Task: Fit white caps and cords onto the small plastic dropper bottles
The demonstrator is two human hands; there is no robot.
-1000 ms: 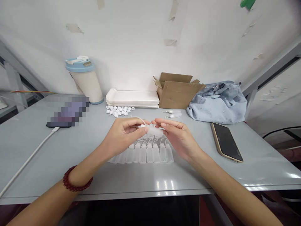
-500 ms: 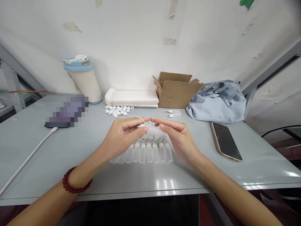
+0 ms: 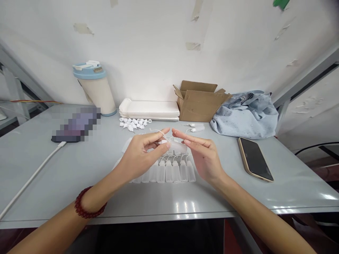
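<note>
A translucent plastic squeeze bottle [image 3: 178, 147] lies sideways between my two hands above the table. My left hand [image 3: 144, 150] pinches its neck end, with the thumb by the white cap [image 3: 164, 142]. A thin clear strap loops up by those fingers. My right hand [image 3: 205, 151] is at the bottle's base, thumb near the end and index finger stretched toward the left hand; its other fingers are partly hidden. Below lie several similar bottles [image 3: 168, 172] in rows with looped straps, partly covered by my hands.
Small white caps [image 3: 134, 123] are heaped before a white stack [image 3: 149, 109]. Behind stand an open cardboard box [image 3: 201, 106] and a tumbler [image 3: 96, 91]. Two small bottles [image 3: 197, 129], blue cloth [image 3: 246, 114], a phone [image 3: 255, 158] and a blurred device with a cable [image 3: 29, 183] also lie around.
My fingertips have drawn slightly apart, and more of the cap shows at the left thumb. The left hand has shifted a little to the right; the bottle stays between both hands.
</note>
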